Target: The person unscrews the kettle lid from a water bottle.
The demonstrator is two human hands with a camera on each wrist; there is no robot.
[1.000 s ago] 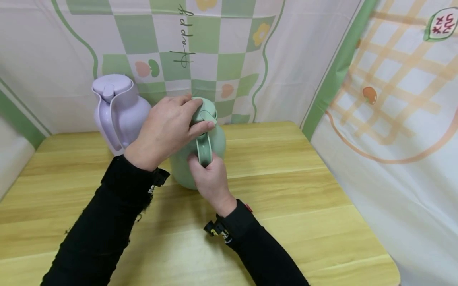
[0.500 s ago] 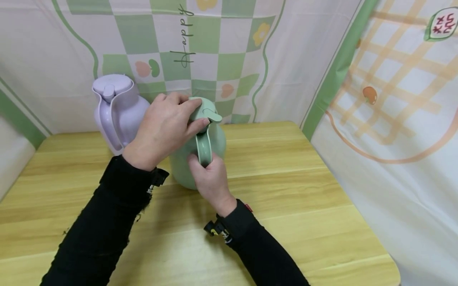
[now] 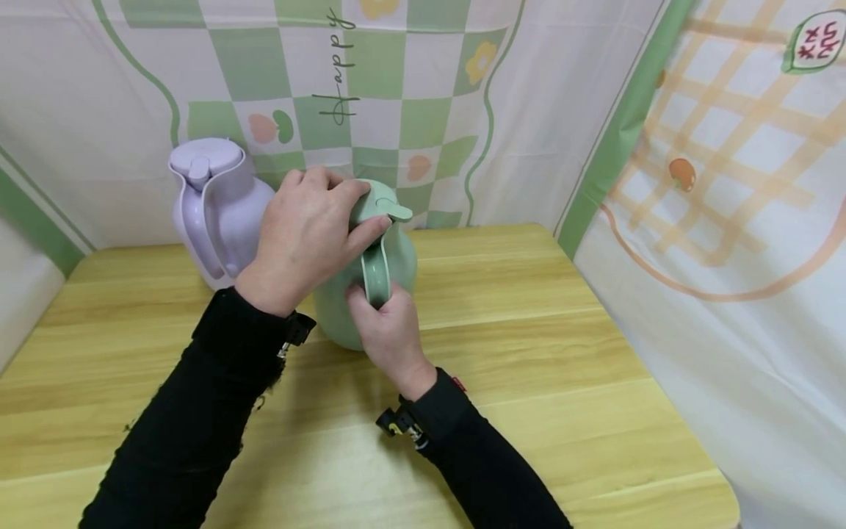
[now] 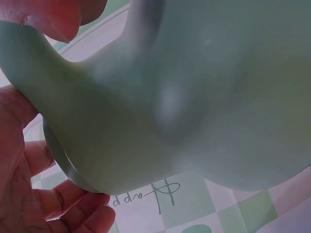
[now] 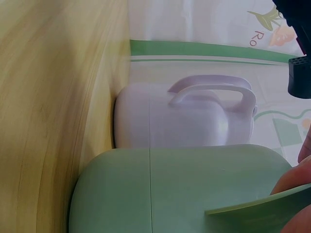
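Note:
A light green thermos jug (image 3: 338, 312) stands upright on the table, its handle facing the person. My left hand (image 3: 305, 231) grips the round green lid (image 3: 381, 194) from the left, thumb in front and fingers over its far side. The lid's tab points to the right, off the line of the handle. Lower down, my right hand (image 3: 393, 338) holds the jug handle (image 3: 377, 278), thumb up along it. In the left wrist view, fingers (image 4: 53, 201) curl at the jug's (image 4: 170, 111) rim. The right wrist view shows fingertips at the green handle (image 5: 257, 208).
A lilac thermos jug (image 3: 228, 220) stands just left of the green one, near the back edge. The wooden table (image 3: 515, 389) has a rounded right corner. Patterned cloth (image 3: 377, 66) hangs close behind and at both sides.
The lid's tab has swung to the right, away from above the handle, as my left hand turns the lid. My left thumb has shifted slightly left. My right hand and the jug body stay put.

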